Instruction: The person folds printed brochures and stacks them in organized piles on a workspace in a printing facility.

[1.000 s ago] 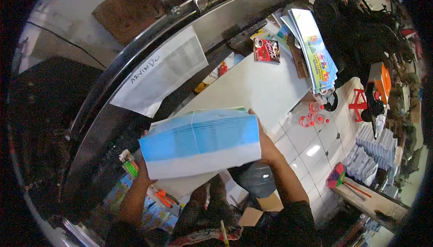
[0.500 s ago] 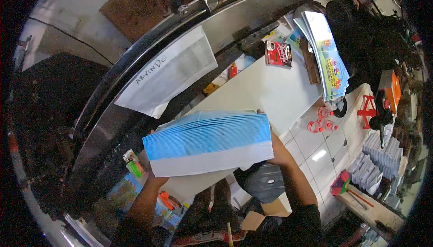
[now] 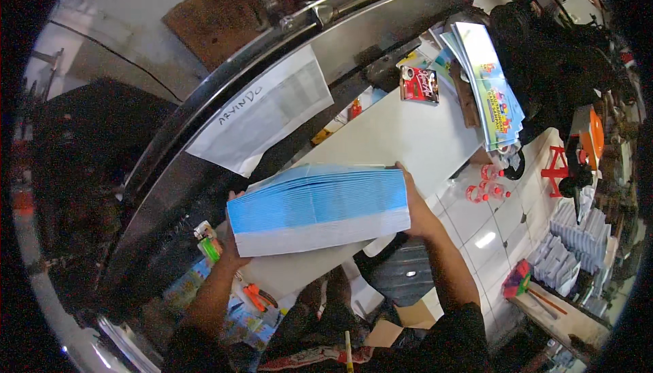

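Observation:
Between my two hands is a thick stack of paper sheets (image 3: 320, 203), blue along the upper part of the facing edge and white along the lower. The layers fan slightly and bulge upward in the middle. At the stack's left end my left hand (image 3: 235, 247) is wrapped round the edge, its fingers partly hidden. My right hand (image 3: 416, 203) clasps the right end, thumb near the top corner. Under the stack lies a pale white tabletop (image 3: 381, 131); I cannot tell whether the stack touches it.
A white sheet with handwriting (image 3: 265, 111) leans on the metal machine rail (image 3: 401, 15). On the tabletop's far end are a red packet (image 3: 419, 85) and colourful printed leaflets (image 3: 491, 94). Orange-handled pliers (image 3: 257, 297) lie at lower left. Bottles (image 3: 491, 189) stand on the tiled floor.
The stack's left end has shifted slightly right and up, and its tilt has altered a little. Both hands still hold its ends. More of the left hand's fingers shows.

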`<state>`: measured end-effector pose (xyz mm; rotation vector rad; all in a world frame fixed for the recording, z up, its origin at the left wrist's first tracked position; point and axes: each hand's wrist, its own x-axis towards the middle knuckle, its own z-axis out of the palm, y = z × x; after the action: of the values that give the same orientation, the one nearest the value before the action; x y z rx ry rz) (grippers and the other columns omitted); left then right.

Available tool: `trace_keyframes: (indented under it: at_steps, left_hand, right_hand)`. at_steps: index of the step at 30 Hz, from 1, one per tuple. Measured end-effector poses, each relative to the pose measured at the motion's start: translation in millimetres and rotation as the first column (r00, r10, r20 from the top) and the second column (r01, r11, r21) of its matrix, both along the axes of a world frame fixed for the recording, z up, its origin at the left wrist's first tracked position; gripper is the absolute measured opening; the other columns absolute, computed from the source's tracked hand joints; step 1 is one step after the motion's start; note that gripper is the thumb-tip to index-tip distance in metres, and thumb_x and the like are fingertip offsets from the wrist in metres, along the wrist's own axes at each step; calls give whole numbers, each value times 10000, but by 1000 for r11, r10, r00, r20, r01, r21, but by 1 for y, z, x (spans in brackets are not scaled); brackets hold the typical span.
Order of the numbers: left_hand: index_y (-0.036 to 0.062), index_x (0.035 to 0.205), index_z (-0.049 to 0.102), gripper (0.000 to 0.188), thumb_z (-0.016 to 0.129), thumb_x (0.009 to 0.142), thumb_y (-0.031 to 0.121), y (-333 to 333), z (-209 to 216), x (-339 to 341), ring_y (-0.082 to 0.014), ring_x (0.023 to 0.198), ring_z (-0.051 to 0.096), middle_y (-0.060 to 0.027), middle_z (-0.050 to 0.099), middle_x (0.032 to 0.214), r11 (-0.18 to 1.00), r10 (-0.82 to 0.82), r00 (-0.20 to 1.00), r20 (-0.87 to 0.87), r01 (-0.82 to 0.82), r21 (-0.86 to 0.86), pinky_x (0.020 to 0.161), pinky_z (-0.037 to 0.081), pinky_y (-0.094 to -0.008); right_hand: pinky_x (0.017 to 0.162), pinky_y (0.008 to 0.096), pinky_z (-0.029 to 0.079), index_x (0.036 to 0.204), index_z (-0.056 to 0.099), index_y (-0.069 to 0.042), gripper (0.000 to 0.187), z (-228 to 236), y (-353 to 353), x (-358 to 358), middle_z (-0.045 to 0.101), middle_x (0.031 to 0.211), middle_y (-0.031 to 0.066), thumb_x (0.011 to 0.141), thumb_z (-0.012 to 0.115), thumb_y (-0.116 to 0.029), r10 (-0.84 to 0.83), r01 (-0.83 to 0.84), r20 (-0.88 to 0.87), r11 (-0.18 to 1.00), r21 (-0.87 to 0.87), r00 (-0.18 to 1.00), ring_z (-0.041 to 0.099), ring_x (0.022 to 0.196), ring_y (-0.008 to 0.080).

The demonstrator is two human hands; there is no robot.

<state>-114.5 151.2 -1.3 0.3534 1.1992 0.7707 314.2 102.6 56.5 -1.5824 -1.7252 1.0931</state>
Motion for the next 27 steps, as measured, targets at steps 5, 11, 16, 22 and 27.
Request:
trace_keyframes:
  at_steps: [5,11,16,22,27]
  left_hand:
    - [36,1391,379,771,793,772,234,22,21,8,-210,1159,537,-91,559,1220,984,-29,999,35,22,176,1006,442,-393]
    - [26,1246,567,496,709,866,311,-17,120,12,-207,1103,576,-79,658,1115,839,-407,797,-447,519,162,971,454,-349]
    - [34,1272,575,525,697,890,372,-30,98,43,-185,1048,610,-64,647,1174,927,-374,882,-286,357,-112,922,476,-336]
    - [30,1237,591,487,711,882,342,-35,118,54,-173,1043,613,-61,651,1155,919,-393,835,-385,339,-201,900,483,-324]
    - [36,1233,597,458,712,884,310,-38,113,46,-181,1058,604,-72,653,1148,916,-392,850,-352,325,-237,912,472,-334]
  right_hand:
    - [1125,416,324,1419,379,-36,870,12,7,8,402,1440,248,696,816,-246,3,-1,-51,999,42,999,397,1346,396]
    - [1000,387,445,1295,559,-13,755,84,22,18,645,1217,171,718,816,-426,-108,-12,-256,904,-427,961,613,1110,278]
    - [855,344,496,1217,619,31,723,50,70,32,671,1097,133,777,741,-530,-4,-71,-109,734,-676,994,618,938,186]
    - [1039,491,391,1429,394,-17,958,72,54,-11,484,1363,235,742,714,-603,74,124,642,958,-258,763,455,1281,354]
    - [1141,604,163,1477,347,-99,790,63,40,-126,240,1565,165,875,548,-570,80,-193,702,978,83,708,195,1462,311]
